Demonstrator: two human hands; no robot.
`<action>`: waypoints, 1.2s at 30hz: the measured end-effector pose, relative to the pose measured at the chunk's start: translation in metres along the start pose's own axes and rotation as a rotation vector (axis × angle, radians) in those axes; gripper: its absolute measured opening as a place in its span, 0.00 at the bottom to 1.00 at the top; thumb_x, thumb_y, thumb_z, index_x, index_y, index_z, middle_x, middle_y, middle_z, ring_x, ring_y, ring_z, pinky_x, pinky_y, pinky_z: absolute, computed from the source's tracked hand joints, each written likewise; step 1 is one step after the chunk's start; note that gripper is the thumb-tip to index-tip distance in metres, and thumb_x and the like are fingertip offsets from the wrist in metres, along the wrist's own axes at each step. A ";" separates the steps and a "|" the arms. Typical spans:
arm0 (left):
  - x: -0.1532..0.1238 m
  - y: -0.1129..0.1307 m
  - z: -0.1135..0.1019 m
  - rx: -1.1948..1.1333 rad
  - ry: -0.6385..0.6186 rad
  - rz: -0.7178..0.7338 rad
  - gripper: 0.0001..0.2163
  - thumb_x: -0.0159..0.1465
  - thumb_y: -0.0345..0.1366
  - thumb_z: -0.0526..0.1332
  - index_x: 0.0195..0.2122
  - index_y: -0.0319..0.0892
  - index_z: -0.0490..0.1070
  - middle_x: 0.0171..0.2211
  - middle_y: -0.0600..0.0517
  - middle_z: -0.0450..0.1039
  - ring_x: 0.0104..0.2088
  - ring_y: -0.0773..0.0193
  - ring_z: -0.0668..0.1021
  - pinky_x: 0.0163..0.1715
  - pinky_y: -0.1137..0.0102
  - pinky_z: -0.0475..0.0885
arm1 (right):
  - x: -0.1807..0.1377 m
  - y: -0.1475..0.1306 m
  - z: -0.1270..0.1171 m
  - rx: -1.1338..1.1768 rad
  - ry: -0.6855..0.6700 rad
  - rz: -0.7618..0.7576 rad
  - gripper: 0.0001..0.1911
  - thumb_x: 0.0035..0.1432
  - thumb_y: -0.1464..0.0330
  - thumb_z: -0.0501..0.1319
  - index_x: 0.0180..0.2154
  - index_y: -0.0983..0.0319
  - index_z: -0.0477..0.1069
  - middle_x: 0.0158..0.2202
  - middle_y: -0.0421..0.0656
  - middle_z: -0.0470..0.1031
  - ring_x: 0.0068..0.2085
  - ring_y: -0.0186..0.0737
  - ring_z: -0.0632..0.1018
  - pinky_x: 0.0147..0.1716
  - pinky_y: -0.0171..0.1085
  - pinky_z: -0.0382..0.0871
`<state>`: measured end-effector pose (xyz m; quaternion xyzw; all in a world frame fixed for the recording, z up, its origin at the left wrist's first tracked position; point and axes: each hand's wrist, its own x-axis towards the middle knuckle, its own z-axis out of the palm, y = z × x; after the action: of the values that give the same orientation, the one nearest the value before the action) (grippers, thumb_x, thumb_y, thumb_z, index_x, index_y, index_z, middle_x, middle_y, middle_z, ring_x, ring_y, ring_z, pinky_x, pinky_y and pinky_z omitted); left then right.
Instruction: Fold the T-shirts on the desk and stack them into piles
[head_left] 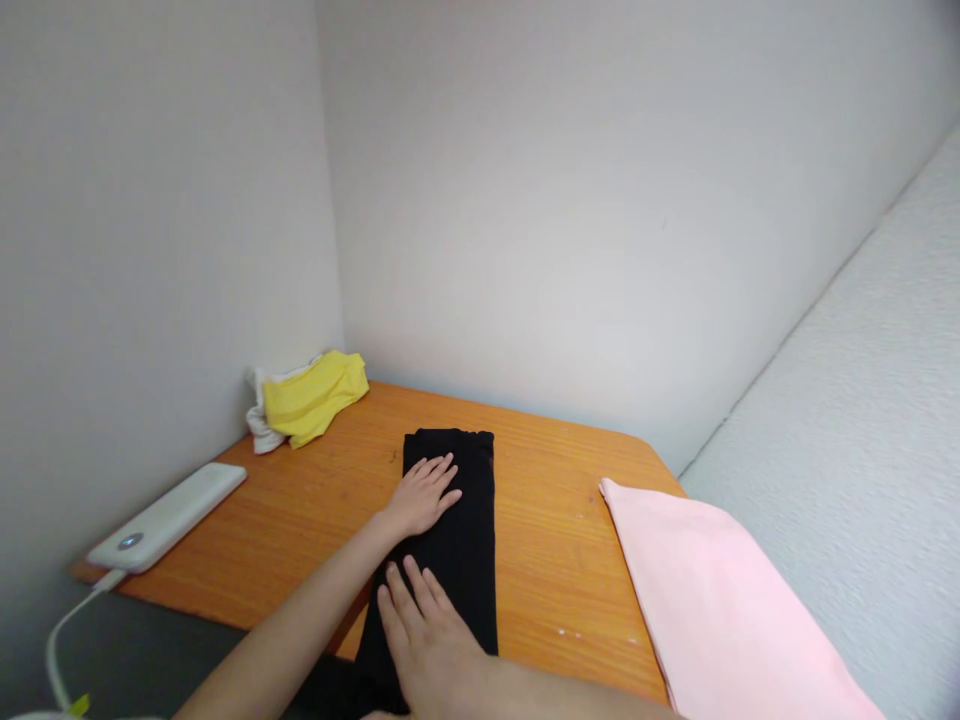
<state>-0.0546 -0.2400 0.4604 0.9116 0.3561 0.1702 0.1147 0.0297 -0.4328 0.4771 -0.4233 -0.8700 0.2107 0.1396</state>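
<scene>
White walls met in a corner behind an orange wooden table (555,520), w/ a textured white surface (862,400) running along the rt side. You had a black cloth (469,540) folded into a long narrow strip at the table's middle, its far end pointing at the back wall and its near end hanging over the front edge toward you. Your left hand (424,495) lay flat and open on the strip's upper-left part, fingers spread, palm down, not gripping. Your right hand (431,640) was also open and flat, pressed on the lower part of the same cloth near the table's front edge, fingers pointing away from you. Both hands touched the cloth, apart from each other. A yellow cloth (315,398) sat bunched on a white cloth (259,425) in the far-left corner. A white power bank (169,517) lay at the left edge, w/ a white cable (67,630) plugged into its near end. A pink cloth (712,600) lay smooth on the rt, well apart from the black one.
</scene>
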 end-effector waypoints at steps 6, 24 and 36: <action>-0.056 -0.002 -0.036 -0.026 0.085 0.041 0.23 0.70 0.48 0.50 0.64 0.47 0.61 0.68 0.47 0.54 0.68 0.58 0.55 0.68 0.55 0.50 | -0.061 0.018 -0.021 0.008 0.050 0.097 0.53 0.54 0.47 0.63 0.70 0.58 0.38 0.71 0.48 0.34 0.70 0.53 0.38 0.68 0.54 0.37; -0.190 0.059 -0.024 -0.022 -0.131 0.223 0.19 0.59 0.28 0.60 0.51 0.51 0.72 0.61 0.48 0.65 0.64 0.50 0.64 0.62 0.58 0.62 | -0.141 0.014 0.005 0.238 0.471 0.277 0.14 0.62 0.68 0.50 0.39 0.54 0.74 0.38 0.44 0.78 0.43 0.43 0.77 0.45 0.42 0.69; -0.110 0.061 -0.024 -0.110 0.161 -0.551 0.27 0.66 0.57 0.45 0.45 0.38 0.68 0.43 0.40 0.75 0.45 0.48 0.77 0.45 0.58 0.71 | -0.051 0.076 -0.011 -0.324 0.594 1.037 0.30 0.63 0.46 0.52 0.41 0.69 0.71 0.39 0.61 0.73 0.44 0.61 0.74 0.45 0.51 0.67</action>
<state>-0.1020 -0.3573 0.4774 0.7567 0.5884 0.2233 0.1771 0.1171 -0.4285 0.4466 -0.8474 -0.4960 -0.0106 0.1893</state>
